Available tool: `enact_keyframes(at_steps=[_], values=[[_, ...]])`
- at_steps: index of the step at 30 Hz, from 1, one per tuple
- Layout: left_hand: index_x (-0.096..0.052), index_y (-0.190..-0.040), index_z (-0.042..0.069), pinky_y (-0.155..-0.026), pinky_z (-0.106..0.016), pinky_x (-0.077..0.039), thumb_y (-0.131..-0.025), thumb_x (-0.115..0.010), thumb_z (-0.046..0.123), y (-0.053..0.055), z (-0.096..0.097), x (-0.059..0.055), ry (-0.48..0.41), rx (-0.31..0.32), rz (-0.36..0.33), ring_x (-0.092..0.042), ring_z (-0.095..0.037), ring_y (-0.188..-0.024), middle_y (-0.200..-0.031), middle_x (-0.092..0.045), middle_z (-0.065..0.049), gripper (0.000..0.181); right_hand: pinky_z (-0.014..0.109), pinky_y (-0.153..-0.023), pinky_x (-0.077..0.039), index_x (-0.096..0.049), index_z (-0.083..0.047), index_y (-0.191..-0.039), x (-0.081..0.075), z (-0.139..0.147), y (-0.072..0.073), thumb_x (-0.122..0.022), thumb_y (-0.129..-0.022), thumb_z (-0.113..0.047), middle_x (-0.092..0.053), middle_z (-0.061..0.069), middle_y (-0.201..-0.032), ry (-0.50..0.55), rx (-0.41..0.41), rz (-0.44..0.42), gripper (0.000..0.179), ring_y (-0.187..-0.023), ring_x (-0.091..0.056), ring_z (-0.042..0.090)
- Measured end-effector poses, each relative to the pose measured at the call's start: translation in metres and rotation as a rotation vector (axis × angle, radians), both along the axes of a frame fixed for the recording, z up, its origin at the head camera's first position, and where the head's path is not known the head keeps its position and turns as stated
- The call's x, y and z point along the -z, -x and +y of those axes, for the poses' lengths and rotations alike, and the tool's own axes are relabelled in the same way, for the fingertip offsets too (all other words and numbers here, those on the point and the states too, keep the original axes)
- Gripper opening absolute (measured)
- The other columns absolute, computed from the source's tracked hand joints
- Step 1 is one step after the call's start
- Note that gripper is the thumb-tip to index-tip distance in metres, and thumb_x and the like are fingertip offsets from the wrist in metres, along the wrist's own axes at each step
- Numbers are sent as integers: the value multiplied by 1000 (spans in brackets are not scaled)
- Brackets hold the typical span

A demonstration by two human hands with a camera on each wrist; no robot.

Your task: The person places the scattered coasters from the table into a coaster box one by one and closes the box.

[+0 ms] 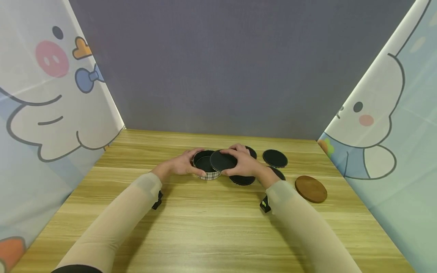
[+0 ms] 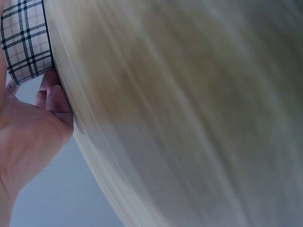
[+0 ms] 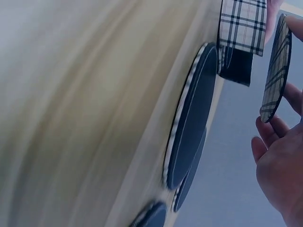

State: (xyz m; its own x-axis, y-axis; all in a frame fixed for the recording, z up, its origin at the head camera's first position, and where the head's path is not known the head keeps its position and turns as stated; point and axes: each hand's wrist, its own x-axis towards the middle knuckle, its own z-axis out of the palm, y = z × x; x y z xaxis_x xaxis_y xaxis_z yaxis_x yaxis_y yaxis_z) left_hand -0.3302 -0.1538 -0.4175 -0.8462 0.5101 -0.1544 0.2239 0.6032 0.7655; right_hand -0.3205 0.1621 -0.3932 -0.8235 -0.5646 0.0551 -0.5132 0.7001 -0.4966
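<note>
A dark wall (image 1: 218, 68) fills the upper middle of the frame, with a cartoon-printed left drape (image 1: 30, 121) and right drape (image 1: 406, 121) along the sides. Below, the wood-grain worktop (image 1: 205, 235) spans the lower half. Two pale sleeves (image 1: 117, 212) reach up from the lower left and lower right corners.

The left hand (image 1: 182, 163), just left of centre, has its grip partly spread, fingers and thumb bent round the side of the box. The right hand (image 1: 244, 162), just right of centre, has its grip drawn in on the edge of the held disc.

The round plaid box (image 1: 211, 176) stands at the frame's centre, its black inside showing. The brown disc (image 1: 310, 189) lies flat at middle right. The held disc (image 1: 222, 160), black with a plaid underside, is tilted, overlapping the box's right rim in the head view; the right wrist view shows it raised off the worktop. Four black discs (image 1: 275, 158) lie right of centre, some partly hidden by the right hand and arm. Small black blocks (image 1: 265, 204) sit beneath both wrists.
</note>
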Motion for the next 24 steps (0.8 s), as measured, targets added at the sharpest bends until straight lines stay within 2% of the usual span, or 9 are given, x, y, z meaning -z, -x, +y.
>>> enact_keyframes(at_steps=[6,12,16,24], values=[[-20,-177,28,-125,-63,-35,-87,-92,53,0,-1,0,9,18,17,-38,-43,-148,-170,-22,-26,117,63,-118,-32,-53,-33,-164,3,-21,7,-82,-89,-57,-43,11,-162,-5,-1,-17,85,-148,-38,37],[-20,-177,27,-122,-59,-40,-90,-91,51,1,-1,1,-8,32,-1,-39,-42,-146,-171,-19,-25,114,63,-122,-29,-51,-33,-166,5,-36,14,-80,-90,-59,-42,11,-164,-34,-7,-20,85,-153,-35,37],[-21,-176,28,-120,-59,-42,-91,-90,51,1,-1,1,-4,35,-1,-38,-43,-147,-172,-17,-25,113,64,-127,-23,-52,-31,-165,6,-44,16,-81,-91,-58,-42,12,-164,-45,-20,-25,84,-155,-33,37],[-20,-176,30,-120,-62,-41,-90,-90,54,1,-2,1,19,22,10,-39,-45,-148,-172,-19,-26,114,66,-130,-20,-51,-30,-166,6,-52,17,-81,-93,-59,-39,11,-168,-79,-33,-39,84,-159,-29,36]])
